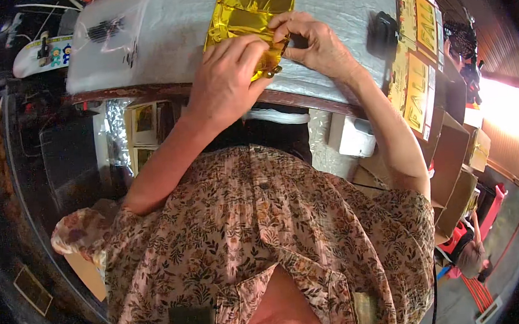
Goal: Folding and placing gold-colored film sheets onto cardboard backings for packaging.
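A shiny gold foil packet lies on the covered table in front of me, creased across its middle. My left hand rests over its near left part, fingers curled and closed on the foil. From the right, my right hand pinches the packet's right edge between thumb and bent fingers. A small dark, shiny bit shows at the packet's near corner, too small to name. The foil beneath my left hand is hidden.
A clear plastic bag with small black pieces lies left on the plastic-covered table. On the right are a black object and yellow printed packages. Cardboard boxes stand beyond my right arm. Another person is farther right.
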